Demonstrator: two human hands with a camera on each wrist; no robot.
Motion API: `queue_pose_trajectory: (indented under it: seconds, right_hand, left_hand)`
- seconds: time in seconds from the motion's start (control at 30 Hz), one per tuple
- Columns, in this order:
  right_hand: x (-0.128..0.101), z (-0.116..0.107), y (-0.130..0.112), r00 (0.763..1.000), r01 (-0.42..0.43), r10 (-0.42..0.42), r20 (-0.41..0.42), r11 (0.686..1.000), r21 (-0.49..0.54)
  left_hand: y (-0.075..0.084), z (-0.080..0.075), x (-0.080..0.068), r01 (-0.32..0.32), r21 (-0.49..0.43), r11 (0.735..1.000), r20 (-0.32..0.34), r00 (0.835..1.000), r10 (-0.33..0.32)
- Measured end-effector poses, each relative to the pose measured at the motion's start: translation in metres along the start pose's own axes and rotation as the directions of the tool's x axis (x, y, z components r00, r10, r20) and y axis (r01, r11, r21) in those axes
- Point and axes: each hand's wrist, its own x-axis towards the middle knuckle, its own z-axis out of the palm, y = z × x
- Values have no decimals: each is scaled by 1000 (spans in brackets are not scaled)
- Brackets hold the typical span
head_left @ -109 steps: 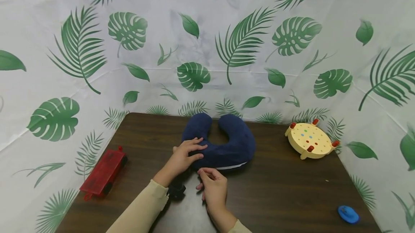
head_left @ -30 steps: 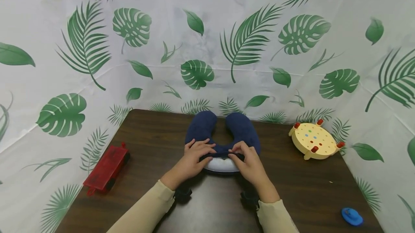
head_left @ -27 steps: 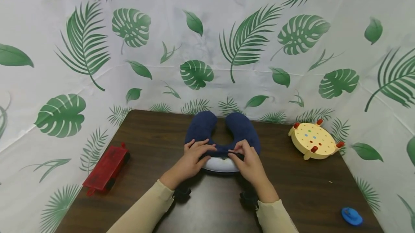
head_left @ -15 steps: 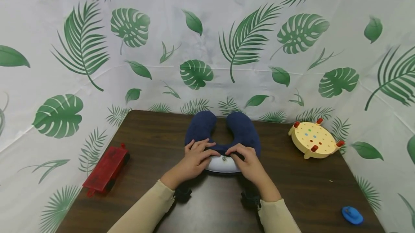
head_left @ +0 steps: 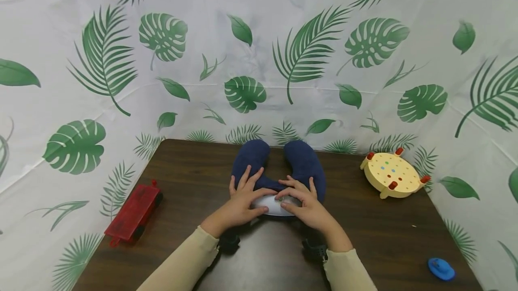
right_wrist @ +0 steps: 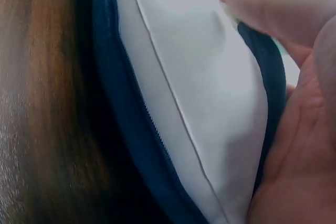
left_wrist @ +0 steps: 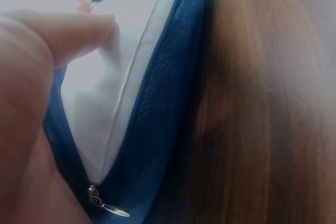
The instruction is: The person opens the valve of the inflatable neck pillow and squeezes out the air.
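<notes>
Looked maybe halfway: navy cover (head_left: 301, 169) of the neck pillow (head_left: 251, 160) already unzipped and spread, white insert (head_left: 273, 205) bulging out between both hands but still mostly inside, left hand (head_left: 243, 199) and right hand (head_left: 305, 201) resting flat on it, fingers splayed, wrists low over the tabletop (head_left: 384, 237).

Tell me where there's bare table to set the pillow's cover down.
Bare wood lies between the red toy and the left hand, and between the right hand, the round peg board and the blue piece. The neck pillow crowds the middle.
</notes>
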Motion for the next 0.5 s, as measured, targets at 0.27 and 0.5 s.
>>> queue_pose_trajectory:
  seconds: [0.27, 0.5]
  right_hand:
    - [-2, 0, 7, 1000, 7, -7, -1, 998, 68]
    - [-2, -2, 8, 1000, -18, 19, -9, 993, 117]
  left_hand:
    - [-1, 0, 0, -7, -8, 1000, -1, 1000, 7]
    - [0, -1, -1, -10, -21, 1000, -7, 1000, 10]
